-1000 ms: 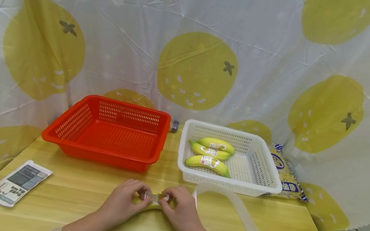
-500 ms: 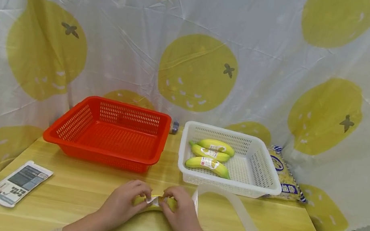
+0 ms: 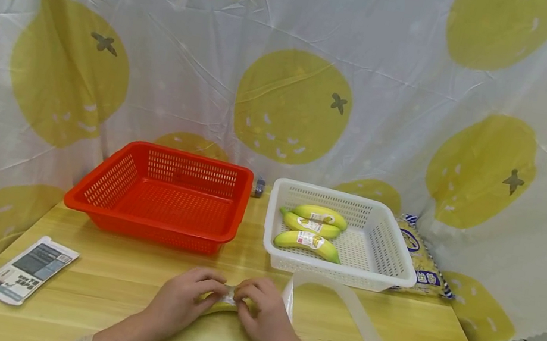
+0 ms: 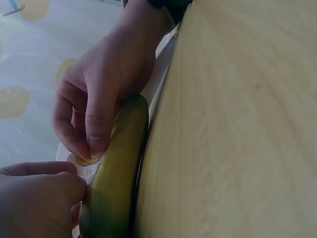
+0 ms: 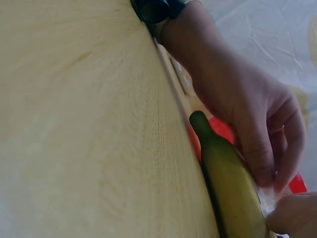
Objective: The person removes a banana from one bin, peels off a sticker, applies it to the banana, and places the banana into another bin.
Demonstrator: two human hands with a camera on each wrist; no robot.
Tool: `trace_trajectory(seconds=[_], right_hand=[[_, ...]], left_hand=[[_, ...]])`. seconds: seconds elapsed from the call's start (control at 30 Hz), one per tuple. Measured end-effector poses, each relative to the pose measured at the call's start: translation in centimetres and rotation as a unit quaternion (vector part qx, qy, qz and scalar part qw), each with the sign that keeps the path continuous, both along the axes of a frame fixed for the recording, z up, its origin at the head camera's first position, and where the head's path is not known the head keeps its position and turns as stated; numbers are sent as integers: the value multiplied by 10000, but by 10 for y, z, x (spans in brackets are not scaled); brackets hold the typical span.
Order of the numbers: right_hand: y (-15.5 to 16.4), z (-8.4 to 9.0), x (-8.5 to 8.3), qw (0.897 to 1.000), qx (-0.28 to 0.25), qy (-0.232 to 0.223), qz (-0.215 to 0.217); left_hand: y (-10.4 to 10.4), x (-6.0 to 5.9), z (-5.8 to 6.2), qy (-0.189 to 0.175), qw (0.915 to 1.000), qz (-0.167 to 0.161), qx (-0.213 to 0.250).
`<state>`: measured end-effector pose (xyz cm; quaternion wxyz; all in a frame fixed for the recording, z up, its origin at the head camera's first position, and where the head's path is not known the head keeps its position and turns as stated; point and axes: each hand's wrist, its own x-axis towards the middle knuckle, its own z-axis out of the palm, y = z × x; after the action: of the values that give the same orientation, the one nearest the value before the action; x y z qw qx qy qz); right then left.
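Observation:
A green-yellow banana (image 3: 222, 306) lies on the wooden table (image 3: 123, 290) near its front edge. My left hand (image 3: 189, 296) and right hand (image 3: 262, 308) meet over it, fingers curled. Each pinches one end of a small white sticker (image 3: 230, 292) against the peel. In the left wrist view the right hand (image 4: 109, 84) holds its thumb on the sticker (image 4: 83, 166) on the banana (image 4: 116, 173), and my left hand (image 4: 37, 193) grips the other end. The right wrist view shows the left hand (image 5: 247, 114) curled over the banana (image 5: 230, 188).
An empty red basket (image 3: 151, 221) stands at the back left. A white basket (image 3: 338, 273) at the back right holds three labelled bananas (image 3: 307, 241). A curved white strip (image 3: 363, 318) lies right of my hands, a leaflet (image 3: 26, 269) far left, a snack bag (image 3: 423, 262) behind the white basket.
The sticker was held stretched between both hands just above the banana. Both hands have come down and closer together, and the sticker now lies against the peel.

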<state>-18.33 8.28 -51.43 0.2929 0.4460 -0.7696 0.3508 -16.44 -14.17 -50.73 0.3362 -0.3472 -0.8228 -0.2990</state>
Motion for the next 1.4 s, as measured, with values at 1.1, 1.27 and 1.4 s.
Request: trace_trajectory(seconds=[1.1,1.27,1.4], right_hand=[[-1,2,6,9913,659,-827,-789],[0,4,9,9849,1099,-1013,-875],[-1,5,9,9829,1191,-1033,-956]], left_hand=[[7,8,5,-1957,9712,1351,-175],[4,7,0,-1581,9805,983,-623],[3,7,-1,-1575,9808,792,-836]])
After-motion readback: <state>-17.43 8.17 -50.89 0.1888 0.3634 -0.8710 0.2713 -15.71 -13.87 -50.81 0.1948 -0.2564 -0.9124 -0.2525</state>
